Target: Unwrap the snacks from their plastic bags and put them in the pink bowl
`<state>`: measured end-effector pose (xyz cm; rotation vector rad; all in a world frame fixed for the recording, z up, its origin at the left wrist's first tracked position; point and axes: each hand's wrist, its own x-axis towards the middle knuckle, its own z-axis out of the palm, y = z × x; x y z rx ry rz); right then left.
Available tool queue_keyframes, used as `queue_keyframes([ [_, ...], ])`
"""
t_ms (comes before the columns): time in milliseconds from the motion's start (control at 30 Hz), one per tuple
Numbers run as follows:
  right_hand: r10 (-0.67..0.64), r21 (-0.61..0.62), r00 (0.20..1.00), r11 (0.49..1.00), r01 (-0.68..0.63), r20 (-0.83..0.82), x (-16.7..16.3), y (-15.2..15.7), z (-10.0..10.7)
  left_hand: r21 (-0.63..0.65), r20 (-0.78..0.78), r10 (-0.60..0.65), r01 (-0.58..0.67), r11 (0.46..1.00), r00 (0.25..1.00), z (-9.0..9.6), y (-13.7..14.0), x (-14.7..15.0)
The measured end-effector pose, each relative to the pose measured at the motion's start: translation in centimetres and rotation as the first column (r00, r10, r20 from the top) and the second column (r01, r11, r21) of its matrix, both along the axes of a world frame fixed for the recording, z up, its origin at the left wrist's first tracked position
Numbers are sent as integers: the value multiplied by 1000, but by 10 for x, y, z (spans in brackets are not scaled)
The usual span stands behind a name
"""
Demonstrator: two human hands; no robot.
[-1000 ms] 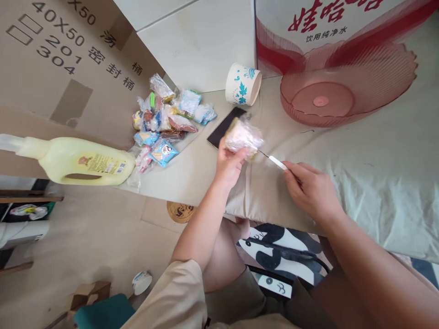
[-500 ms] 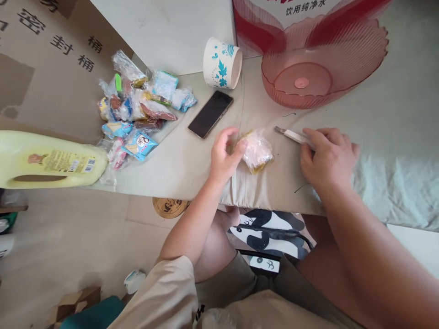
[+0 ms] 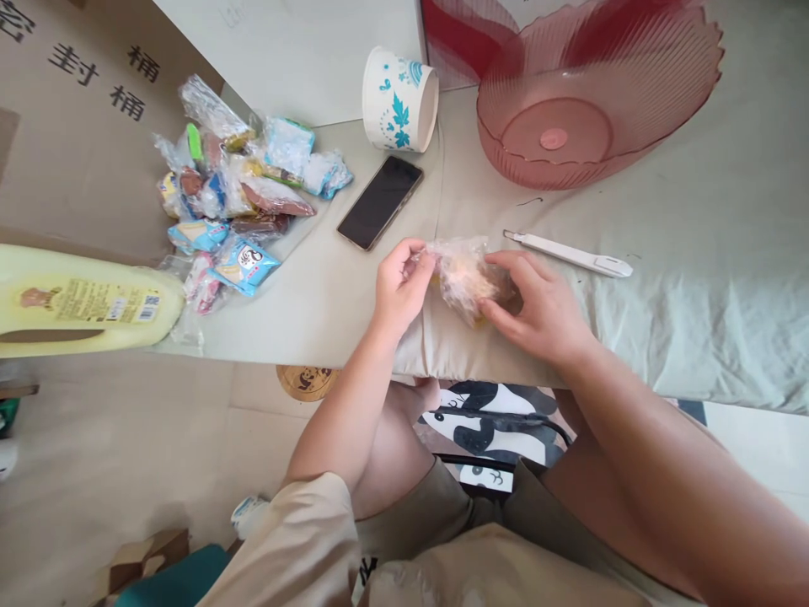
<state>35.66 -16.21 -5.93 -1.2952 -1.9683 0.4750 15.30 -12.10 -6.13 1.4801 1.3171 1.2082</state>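
Observation:
A clear plastic snack packet [image 3: 460,274], crinkled and with something pale inside, is between my two hands over the cloth. My left hand [image 3: 403,282] pinches the packet's left edge between thumb and fingers. From the other side my right hand [image 3: 540,305] grips the packet, thumb below and fingers above. Behind my right hand lies a white utility knife [image 3: 569,253], its tip pointing left, touched by neither hand. A dark phone [image 3: 381,202] rests face up beyond my left hand.
At the left are a heap of wrapped snacks [image 3: 237,198] and a pale yellow jug [image 3: 88,299] on its side. A patterned paper cup [image 3: 398,99] lies tipped behind the phone. The back right has a pink ribbed bowl [image 3: 600,110]. A cardboard box [image 3: 69,160] borders the left.
My right hand has let go of the utility knife and moved left onto the packet. My left hand now pinches the packet's edge. The view has shifted slightly.

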Motion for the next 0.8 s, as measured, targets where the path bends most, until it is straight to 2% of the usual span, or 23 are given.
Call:
queue_keyframes([
  [67, -16, -20, 1000, 1000, 16, -19, -1, 0, 1, -196, 184, 62, -25, 980, 981, 3, 0, 2],
  [133, -39, -35, 998, 999, 38, -45, -1, -1, 2, -351, 286, 135, -27, 936, 949, 8, 0, 4],
  [233, -66, -6, 993, 998, 66, -93, 1, -1, 4, -439, 338, 202, -36, 898, 919, 15, 1, 6],
  [367, -127, 15, 986, 992, 129, -110, 6, 1, 6, -369, 290, 210, -94, 925, 934, 11, 2, 3],
  [467, -135, 40, 988, 990, 138, -82, 7, 1, 8, -274, 194, 146, -89, 957, 970, 1, 3, -3],
  [567, -18, 47, 1000, 999, 19, -18, 3, -2, 10, -158, 112, -35, 52, 986, 993, -5, 0, -6],
  [667, 39, 17, 999, 999, -40, 37, -2, -5, 8, -55, -18, -198, 196, 979, 980, -3, -5, -4],
  [733, 26, 19, 998, 999, -27, 49, -2, -5, 6, -24, -107, -192, 190, 981, 976, -2, -6, -2],
  [800, -2, 53, 999, 999, 0, 42, 1, -4, 5, -19, -138, -124, 122, 992, 983, -1, -5, -1],
])
